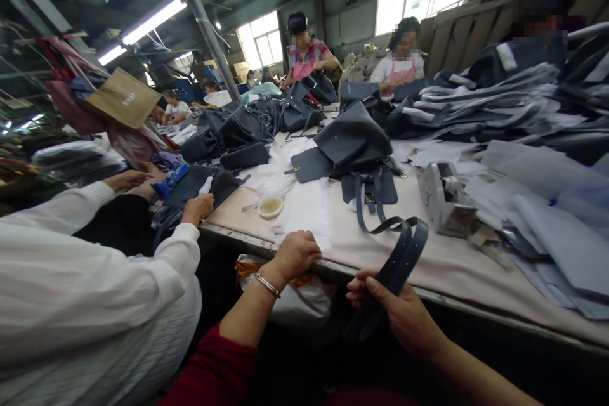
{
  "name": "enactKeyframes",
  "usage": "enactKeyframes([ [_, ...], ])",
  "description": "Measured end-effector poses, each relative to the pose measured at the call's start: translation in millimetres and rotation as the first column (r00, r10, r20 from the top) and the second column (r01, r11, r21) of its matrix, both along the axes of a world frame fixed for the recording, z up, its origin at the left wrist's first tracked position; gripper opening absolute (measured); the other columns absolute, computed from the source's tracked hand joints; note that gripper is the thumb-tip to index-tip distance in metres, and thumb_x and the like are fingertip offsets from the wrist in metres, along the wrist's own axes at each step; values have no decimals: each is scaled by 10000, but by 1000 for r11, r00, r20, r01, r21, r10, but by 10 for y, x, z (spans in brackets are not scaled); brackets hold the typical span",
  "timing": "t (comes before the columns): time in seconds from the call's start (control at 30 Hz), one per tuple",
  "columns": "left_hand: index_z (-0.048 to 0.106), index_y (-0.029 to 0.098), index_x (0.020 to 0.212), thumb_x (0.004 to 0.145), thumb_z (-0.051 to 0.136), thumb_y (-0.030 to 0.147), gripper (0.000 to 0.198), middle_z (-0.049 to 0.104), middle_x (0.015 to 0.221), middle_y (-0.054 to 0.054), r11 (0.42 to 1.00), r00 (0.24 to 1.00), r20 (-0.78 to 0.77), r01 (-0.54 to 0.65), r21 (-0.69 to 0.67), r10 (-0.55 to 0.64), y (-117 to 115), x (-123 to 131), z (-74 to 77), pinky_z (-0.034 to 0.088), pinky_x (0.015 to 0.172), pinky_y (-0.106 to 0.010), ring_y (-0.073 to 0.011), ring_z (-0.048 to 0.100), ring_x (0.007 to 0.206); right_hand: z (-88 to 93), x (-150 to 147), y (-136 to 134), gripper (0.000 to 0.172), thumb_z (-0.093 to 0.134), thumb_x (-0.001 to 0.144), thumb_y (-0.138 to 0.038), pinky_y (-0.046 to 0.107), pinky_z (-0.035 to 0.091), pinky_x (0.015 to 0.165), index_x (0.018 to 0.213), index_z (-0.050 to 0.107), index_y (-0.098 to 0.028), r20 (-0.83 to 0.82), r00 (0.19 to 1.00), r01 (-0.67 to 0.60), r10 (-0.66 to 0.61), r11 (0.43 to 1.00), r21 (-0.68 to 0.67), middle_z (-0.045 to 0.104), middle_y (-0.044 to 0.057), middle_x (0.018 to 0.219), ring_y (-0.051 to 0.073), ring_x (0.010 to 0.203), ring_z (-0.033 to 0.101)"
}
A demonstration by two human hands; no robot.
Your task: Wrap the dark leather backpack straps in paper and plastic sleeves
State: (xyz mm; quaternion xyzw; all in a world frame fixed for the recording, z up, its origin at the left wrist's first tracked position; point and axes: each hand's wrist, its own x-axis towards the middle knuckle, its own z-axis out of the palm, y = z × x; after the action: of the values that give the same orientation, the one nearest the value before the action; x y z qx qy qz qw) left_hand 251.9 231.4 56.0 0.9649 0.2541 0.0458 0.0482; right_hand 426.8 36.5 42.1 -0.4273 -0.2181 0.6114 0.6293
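Observation:
My right hand (397,307) is closed around a pair of dark navy straps (404,250) with punched holes, just off the table's front edge. The straps loop back up toward a dark backpack (352,139) lying on the table, its flap piece spread to the left. My left hand (297,254), with a bracelet at the wrist, is closed at the table edge, against a thin white sheet (304,219). Its fingertips are curled out of sight, so what they hold, if anything, is hidden.
A small round dish (270,207) sits left of the sheet. A tape dispenser (447,200) and paper sheets (561,235) lie to the right. On the left, a co-worker in a white sleeve (176,260) handles another dark bag (202,187). Dark bags (228,130) are piled behind.

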Motion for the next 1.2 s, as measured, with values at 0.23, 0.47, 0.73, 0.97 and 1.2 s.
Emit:
enactKeyframes([
  [0.23,716,191,929,827,662,218,119,648,942,-80,1000,998,55,12,26,-13,-46,10,-97,474,802,-354,-226,590,894,45,33,-9,386,756,795,-463,432,565,816,1017,675,-157,-3,1000,23,-22,1000,19,767,123,912,272,826,737],
  [0.47,636,143,799,893,510,121,159,606,844,-81,994,979,176,-110,11,107,-8,64,-85,489,760,-320,-192,586,808,-13,18,-79,349,725,830,-448,413,579,798,1026,675,-164,51,998,26,-27,999,30,766,111,910,255,818,737],
  [0.73,585,177,876,918,538,143,71,633,1121,-86,953,807,580,84,-292,107,-711,-92,479,457,990,-348,-194,602,1085,243,479,-78,302,771,794,-385,420,599,774,991,680,-175,101,975,183,-197,974,134,763,68,866,238,778,739],
  [0.97,624,185,969,947,527,150,106,707,979,-48,803,681,646,144,-579,344,-1320,-336,582,483,1022,-415,-214,678,1043,514,807,-78,305,779,775,-382,393,611,703,965,647,-183,83,933,325,-349,920,218,747,33,798,212,712,730],
  [1.2,597,189,944,940,528,168,72,679,968,-50,856,719,640,124,-501,270,-1587,-311,511,450,1061,-451,-200,652,1024,470,791,-162,318,760,789,-430,388,600,707,966,690,-175,96,980,145,-174,957,251,754,54,836,216,741,726],
])
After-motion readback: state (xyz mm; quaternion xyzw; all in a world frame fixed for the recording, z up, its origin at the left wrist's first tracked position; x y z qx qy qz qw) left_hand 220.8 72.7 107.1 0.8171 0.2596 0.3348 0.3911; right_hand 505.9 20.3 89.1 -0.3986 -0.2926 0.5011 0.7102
